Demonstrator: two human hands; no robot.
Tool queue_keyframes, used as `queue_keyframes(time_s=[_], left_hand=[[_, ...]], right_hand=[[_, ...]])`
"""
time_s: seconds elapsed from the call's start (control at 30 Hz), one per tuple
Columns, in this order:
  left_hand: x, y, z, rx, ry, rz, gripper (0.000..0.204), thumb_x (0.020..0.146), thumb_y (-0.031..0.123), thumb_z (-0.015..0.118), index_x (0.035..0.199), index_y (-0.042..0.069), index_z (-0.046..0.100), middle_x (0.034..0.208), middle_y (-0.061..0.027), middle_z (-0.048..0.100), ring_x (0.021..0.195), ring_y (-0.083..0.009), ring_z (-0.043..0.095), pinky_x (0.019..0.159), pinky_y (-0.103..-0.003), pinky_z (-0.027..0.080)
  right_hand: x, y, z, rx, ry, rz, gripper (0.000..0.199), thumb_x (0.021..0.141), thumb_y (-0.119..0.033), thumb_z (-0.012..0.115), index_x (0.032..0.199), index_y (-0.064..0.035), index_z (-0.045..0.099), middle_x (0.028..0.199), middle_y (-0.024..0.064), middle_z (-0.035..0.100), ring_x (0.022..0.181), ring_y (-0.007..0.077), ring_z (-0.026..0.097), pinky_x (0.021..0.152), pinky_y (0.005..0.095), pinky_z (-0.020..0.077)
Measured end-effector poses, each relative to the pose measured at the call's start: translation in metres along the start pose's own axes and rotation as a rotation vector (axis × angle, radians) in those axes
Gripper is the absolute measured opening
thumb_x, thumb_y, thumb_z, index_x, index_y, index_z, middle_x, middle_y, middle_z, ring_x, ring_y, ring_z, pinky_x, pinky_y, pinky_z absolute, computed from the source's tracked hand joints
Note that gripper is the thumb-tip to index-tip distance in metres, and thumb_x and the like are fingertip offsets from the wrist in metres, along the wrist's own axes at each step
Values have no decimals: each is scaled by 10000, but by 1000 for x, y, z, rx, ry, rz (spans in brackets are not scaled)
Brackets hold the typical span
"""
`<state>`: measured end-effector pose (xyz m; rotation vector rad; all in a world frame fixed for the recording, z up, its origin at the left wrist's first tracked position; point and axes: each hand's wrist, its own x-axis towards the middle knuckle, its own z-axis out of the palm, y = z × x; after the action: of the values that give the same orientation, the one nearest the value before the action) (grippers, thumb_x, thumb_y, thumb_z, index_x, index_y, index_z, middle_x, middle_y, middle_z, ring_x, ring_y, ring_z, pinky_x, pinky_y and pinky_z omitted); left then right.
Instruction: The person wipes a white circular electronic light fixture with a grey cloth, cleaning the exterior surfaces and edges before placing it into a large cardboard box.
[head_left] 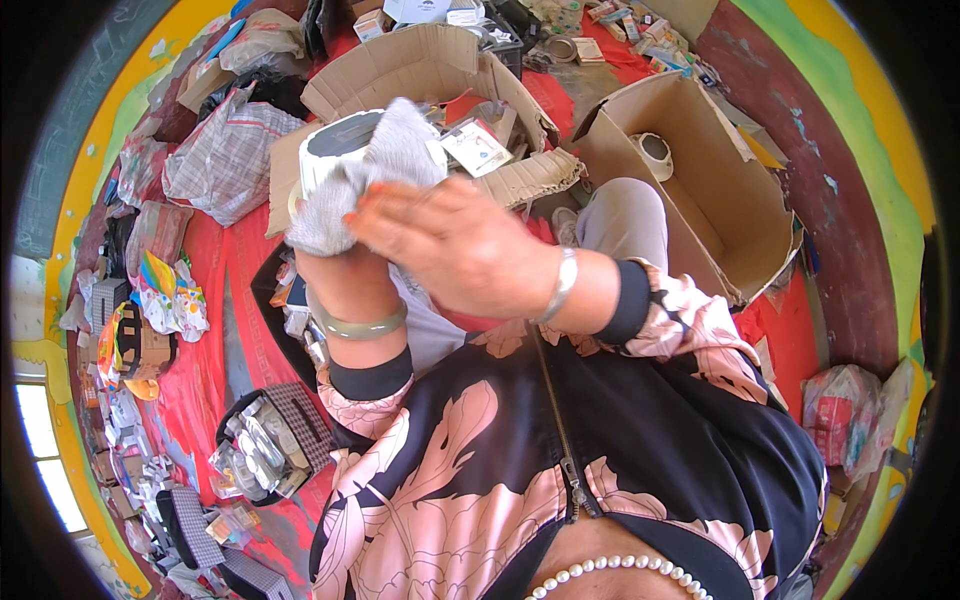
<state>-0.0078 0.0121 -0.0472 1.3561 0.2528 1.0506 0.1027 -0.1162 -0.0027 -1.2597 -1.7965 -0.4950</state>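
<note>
My left hand, its wrist ringed by a pale green bangle, is covered by a grey knit glove or cloth [335, 215]; I cannot tell which. It holds a white rounded casing with a dark oval face [345, 137], whose kind I cannot make out. My right hand [455, 240] is bare and wears a silver bangle. Its fingers lie stretched over the grey fabric at the left wrist, slightly blurred. Just beyond is an open cardboard box [400, 62] of mixed items, with a white printed packet [476, 148] on top.
At right stands a big cardboard box [735, 215] with a similar white piece [652, 155] inside. A checked bag [222, 160] is at far left, a bin of white parts [262, 445] at near left. Red sheeting [205, 350] covers the floor, and clutter lines the curved wall.
</note>
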Motion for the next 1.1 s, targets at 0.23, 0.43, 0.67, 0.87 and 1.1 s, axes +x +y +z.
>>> queue_keyframes(time_s=[0.23, 0.43, 0.67, 0.87, 1.1], left_hand=[[0, 12, 0, -446, 256, -106, 446, 969, 297, 305, 1258, -18, 433, 1223, -141, 529, 1108, -265, 525, 953, -408, 414], [11, 35, 8, -514, 588, -59, 363, 968, 167, 292, 1227, -38, 443, 1250, -173, 505, 1152, -298, 503, 987, -455, 415], [9, 35, 27, -431, 385, -45, 363, 948, 176, 404, 1246, -27, 453, 1196, -157, 544, 1092, -225, 539, 961, -385, 429], [-5, 48, 39, 276, 264, -117, 373, 979, 164, 312, 1288, -17, 417, 1282, -140, 489, 1157, -234, 496, 1006, -386, 393], [-14, 45, 15, -531, 231, -280, 383, 981, 167, 300, 1302, -24, 383, 1328, -164, 437, 1211, -284, 442, 1041, -426, 346]], right_hand=[[-4, 15, -12, 392, -152, 223, 413, 678, 74, 513, 1060, -43, 620, 939, 147, 635, 819, 242, 626, 710, 336, 498], [-9, 57, -64, 385, 385, 751, 310, 768, 71, 454, 1025, 16, 618, 916, 8, 616, 809, 59, 550, 724, 193, 448], [-11, 32, -27, 11, 122, 308, 393, 722, 18, 599, 1108, -52, 585, 1059, 122, 621, 914, 292, 612, 810, 353, 491], [-21, 33, -7, 4, 52, -23, 330, 690, -8, 622, 1019, -18, 595, 1048, 129, 583, 965, 297, 570, 812, 361, 484], [-37, 49, -20, -114, 168, -211, 294, 715, -90, 594, 1007, -57, 586, 1079, 91, 557, 998, 252, 555, 813, 346, 480]])
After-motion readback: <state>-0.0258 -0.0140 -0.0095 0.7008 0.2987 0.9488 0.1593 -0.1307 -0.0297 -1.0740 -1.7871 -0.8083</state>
